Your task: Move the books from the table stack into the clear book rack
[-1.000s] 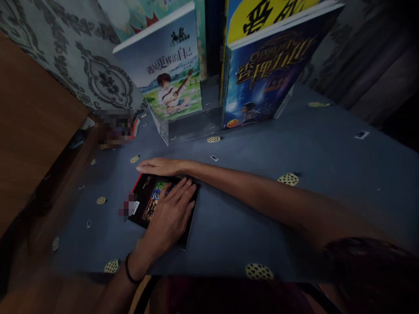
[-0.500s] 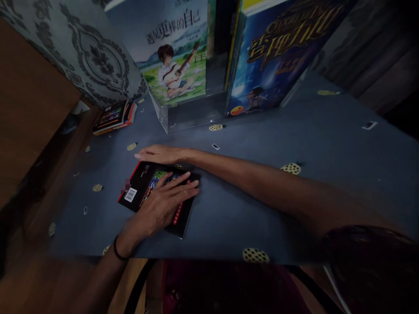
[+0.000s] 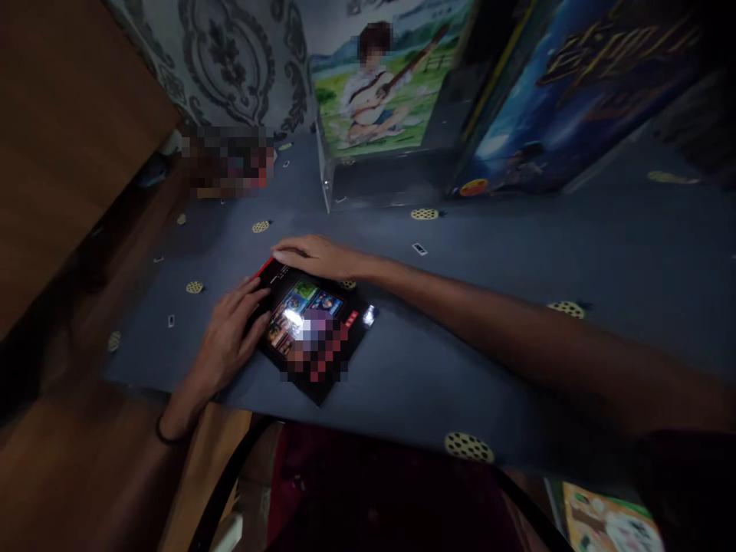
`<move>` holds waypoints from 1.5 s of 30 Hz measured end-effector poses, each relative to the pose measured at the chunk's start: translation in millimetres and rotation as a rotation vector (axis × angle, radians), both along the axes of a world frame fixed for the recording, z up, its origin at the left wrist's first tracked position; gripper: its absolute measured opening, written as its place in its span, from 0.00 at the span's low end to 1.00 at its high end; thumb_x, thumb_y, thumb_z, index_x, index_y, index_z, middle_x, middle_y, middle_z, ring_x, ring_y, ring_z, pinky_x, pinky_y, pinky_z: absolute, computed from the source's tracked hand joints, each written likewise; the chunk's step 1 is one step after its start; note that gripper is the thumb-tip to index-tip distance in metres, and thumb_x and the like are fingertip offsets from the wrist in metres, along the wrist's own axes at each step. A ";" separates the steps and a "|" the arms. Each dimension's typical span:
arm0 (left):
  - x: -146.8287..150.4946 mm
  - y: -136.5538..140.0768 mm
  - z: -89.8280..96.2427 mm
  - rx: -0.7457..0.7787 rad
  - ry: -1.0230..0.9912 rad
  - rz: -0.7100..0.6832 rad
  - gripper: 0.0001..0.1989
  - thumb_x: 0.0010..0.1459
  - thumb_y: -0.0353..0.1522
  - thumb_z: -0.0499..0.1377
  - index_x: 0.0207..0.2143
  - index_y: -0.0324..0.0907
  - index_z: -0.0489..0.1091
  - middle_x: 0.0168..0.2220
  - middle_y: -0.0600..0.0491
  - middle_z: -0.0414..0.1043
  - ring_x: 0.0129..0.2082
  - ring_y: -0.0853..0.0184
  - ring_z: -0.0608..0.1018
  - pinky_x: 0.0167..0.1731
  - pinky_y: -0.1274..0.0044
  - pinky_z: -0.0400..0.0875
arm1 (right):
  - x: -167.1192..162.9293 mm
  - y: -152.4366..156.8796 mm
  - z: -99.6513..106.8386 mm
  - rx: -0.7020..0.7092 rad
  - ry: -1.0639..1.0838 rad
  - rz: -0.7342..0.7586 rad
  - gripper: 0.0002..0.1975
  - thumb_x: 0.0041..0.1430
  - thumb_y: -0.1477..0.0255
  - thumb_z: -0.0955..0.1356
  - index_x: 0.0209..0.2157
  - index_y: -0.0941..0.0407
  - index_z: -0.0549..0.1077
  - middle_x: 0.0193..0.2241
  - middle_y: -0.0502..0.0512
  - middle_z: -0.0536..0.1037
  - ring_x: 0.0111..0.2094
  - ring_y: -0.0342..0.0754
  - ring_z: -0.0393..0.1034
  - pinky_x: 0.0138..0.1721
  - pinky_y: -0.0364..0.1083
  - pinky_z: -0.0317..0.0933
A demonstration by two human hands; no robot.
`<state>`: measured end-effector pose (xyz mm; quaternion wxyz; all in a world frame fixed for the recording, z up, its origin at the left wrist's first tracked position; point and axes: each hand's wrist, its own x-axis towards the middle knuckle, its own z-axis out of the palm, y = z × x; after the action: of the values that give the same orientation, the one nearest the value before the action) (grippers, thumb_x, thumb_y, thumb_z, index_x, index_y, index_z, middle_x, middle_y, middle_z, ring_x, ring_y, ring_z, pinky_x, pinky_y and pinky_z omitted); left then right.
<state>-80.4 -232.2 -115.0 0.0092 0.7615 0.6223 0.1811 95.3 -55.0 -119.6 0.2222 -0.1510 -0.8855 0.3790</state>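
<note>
A black book (image 3: pixel 310 307) with a red spine edge and small colourful pictures lies flat on the patterned tablecloth, its glossy cover catching a bright reflection. My left hand (image 3: pixel 233 330), with a dark band round the wrist, rests over its left edge, fingers stretched out and slightly apart. Along the far edge lies my right hand (image 3: pixel 319 257), fingers extended and touching the upper corner near the red strip. Neither hand lifts the book. The left fingers cover the corner with the barcode.
A clear acrylic stand (image 3: pixel 379 180) holds an upright book with a guitar player (image 3: pixel 368 100). Beside it stands a blue book (image 3: pixel 534 130). A blurred small stack of books (image 3: pixel 230 165) sits at the far left. A colourful printed item (image 3: pixel 609 521) shows below the table edge.
My left hand has slid from across the middle of the cover to the book's left edge, uncovering the pictures. My right hand stays at the far edge. The view has shifted.
</note>
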 end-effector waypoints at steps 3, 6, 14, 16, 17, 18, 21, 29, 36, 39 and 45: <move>-4.6 -6.7 -9.2 -0.043 0.045 0.039 0.23 0.72 0.42 0.46 0.63 0.43 0.61 0.67 0.42 0.61 0.69 0.54 0.62 0.64 0.53 0.60 | 18.1 -52.4 5.9 0.186 0.021 -0.063 0.20 0.73 0.64 0.60 0.58 0.59 0.70 0.59 0.62 0.73 0.64 0.56 0.61 0.67 0.62 0.47; -1.3 -8.9 -13.2 -0.049 0.059 0.052 0.24 0.72 0.41 0.43 0.64 0.42 0.60 0.68 0.42 0.59 0.70 0.55 0.60 0.65 0.54 0.58 | 47.0 -117.9 9.4 0.268 0.027 0.094 0.26 0.74 0.60 0.58 0.64 0.61 0.62 0.66 0.65 0.65 0.69 0.53 0.52 0.68 0.59 0.49; 1.6 -7.7 -11.2 -0.056 0.099 0.074 0.23 0.72 0.40 0.43 0.62 0.41 0.63 0.68 0.43 0.60 0.69 0.56 0.61 0.65 0.56 0.57 | 84.5 -184.3 -1.3 0.322 -0.160 0.309 0.37 0.69 0.57 0.64 0.65 0.72 0.58 0.68 0.78 0.57 0.71 0.61 0.46 0.69 0.58 0.51; 1.5 -8.4 -10.2 -0.064 0.100 0.075 0.23 0.72 0.40 0.42 0.62 0.41 0.62 0.68 0.43 0.60 0.69 0.56 0.61 0.65 0.56 0.58 | 85.9 -182.2 -1.2 0.331 -0.177 0.298 0.37 0.68 0.56 0.64 0.65 0.72 0.58 0.68 0.77 0.56 0.71 0.61 0.46 0.69 0.58 0.51; 1.5 -8.8 -9.8 -0.068 0.100 0.073 0.23 0.72 0.40 0.42 0.62 0.41 0.62 0.68 0.43 0.60 0.69 0.56 0.61 0.65 0.56 0.58 | 87.3 -181.0 -0.5 0.336 -0.186 0.294 0.38 0.68 0.56 0.64 0.66 0.72 0.58 0.68 0.77 0.56 0.71 0.60 0.46 0.69 0.58 0.50; 1.4 -9.0 -9.5 -0.071 0.100 0.069 0.23 0.72 0.41 0.42 0.63 0.41 0.62 0.68 0.43 0.59 0.69 0.56 0.61 0.65 0.56 0.57 | 89.3 -180.0 0.4 0.341 -0.199 0.288 0.38 0.68 0.56 0.64 0.66 0.71 0.58 0.68 0.77 0.56 0.71 0.60 0.45 0.69 0.57 0.50; 1.2 -9.0 -9.9 -0.069 0.098 0.063 0.24 0.72 0.41 0.43 0.63 0.41 0.63 0.68 0.44 0.59 0.69 0.56 0.61 0.66 0.55 0.57 | 98.8 -176.7 1.9 0.357 -0.235 0.242 0.38 0.67 0.57 0.66 0.66 0.71 0.58 0.68 0.77 0.56 0.72 0.60 0.43 0.69 0.58 0.50; -2.9 -15.8 -11.1 0.001 0.080 -0.047 0.21 0.72 0.40 0.47 0.63 0.46 0.64 0.66 0.45 0.63 0.67 0.56 0.65 0.67 0.54 0.54 | 128.1 -140.4 -16.0 0.370 -0.226 -0.005 0.41 0.69 0.64 0.65 0.73 0.58 0.39 0.71 0.65 0.51 0.71 0.57 0.44 0.69 0.61 0.51; 1.5 -25.9 7.8 -0.097 0.154 -0.401 0.33 0.66 0.51 0.52 0.68 0.48 0.55 0.68 0.45 0.60 0.69 0.57 0.62 0.68 0.57 0.52 | 133.8 -111.9 -20.9 0.363 -0.195 -0.097 0.34 0.72 0.65 0.61 0.72 0.54 0.44 0.69 0.63 0.58 0.70 0.55 0.49 0.68 0.62 0.51; 2.6 -21.0 13.3 -0.107 0.238 -0.437 0.31 0.67 0.51 0.49 0.66 0.48 0.58 0.66 0.46 0.63 0.67 0.58 0.65 0.67 0.59 0.57 | 135.0 -111.5 -19.8 0.319 -0.196 -0.092 0.33 0.71 0.62 0.62 0.71 0.53 0.49 0.69 0.62 0.58 0.70 0.55 0.49 0.68 0.64 0.51; 1.4 -13.9 11.9 0.127 0.237 -0.544 0.21 0.70 0.42 0.52 0.60 0.43 0.66 0.59 0.44 0.73 0.61 0.58 0.74 0.57 0.63 0.72 | 136.5 -105.2 -23.5 0.267 -0.142 -0.089 0.38 0.66 0.57 0.67 0.71 0.51 0.50 0.67 0.62 0.62 0.69 0.56 0.54 0.67 0.66 0.51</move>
<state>-79.0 -246.1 -103.1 -0.0630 0.9151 0.3796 0.1204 231.7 -160.1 -143.1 0.1936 -0.1856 -0.9340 0.2362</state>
